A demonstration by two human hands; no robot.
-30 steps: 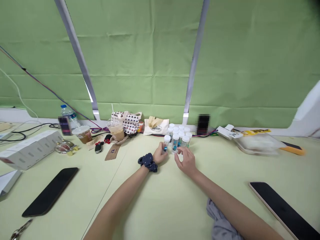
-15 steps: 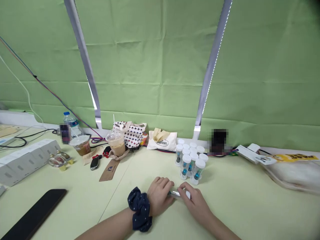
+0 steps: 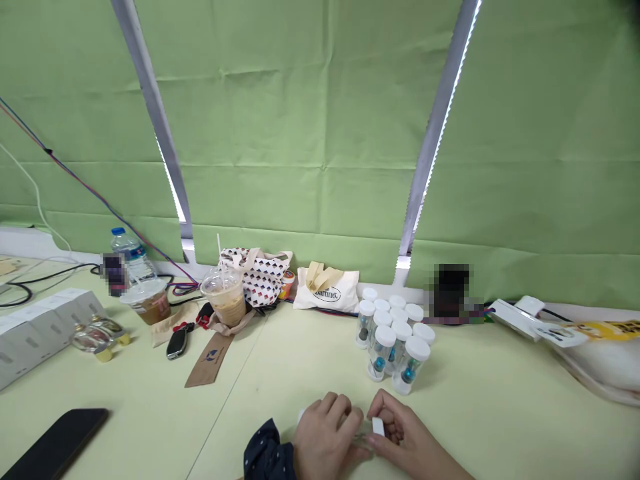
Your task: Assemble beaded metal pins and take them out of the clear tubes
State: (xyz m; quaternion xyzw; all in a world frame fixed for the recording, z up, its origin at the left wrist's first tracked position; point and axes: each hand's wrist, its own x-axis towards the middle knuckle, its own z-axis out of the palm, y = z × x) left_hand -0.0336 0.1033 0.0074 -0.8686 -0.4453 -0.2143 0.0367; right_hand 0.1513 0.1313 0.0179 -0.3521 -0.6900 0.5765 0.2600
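My left hand [image 3: 327,433], with a dark dotted scrunchie [image 3: 267,453] at the wrist, is closed around a small clear tube [image 3: 361,437] lying sideways. Most of the tube is hidden by my fingers. At its right end, the fingers of my right hand [image 3: 407,433] are closed on the white cap [image 3: 378,426]; whether cap and tube are apart is unclear. Just beyond my hands stands a cluster of similar clear tubes [image 3: 411,368] with white lids, several with blue parts inside.
On the left are white boxes [image 3: 47,333], a black phone-like slab [image 3: 60,440], ornate small bottles [image 3: 95,337], a car key [image 3: 177,341], drink cups [image 3: 225,300] and a water bottle [image 3: 133,257]. A canvas pouch [image 3: 326,293] lies by the green wall covering [image 3: 280,133].
Both hands sit lower in the picture, as do the objects on the table. My right hand has turned, and its fingers now curl at the cap.
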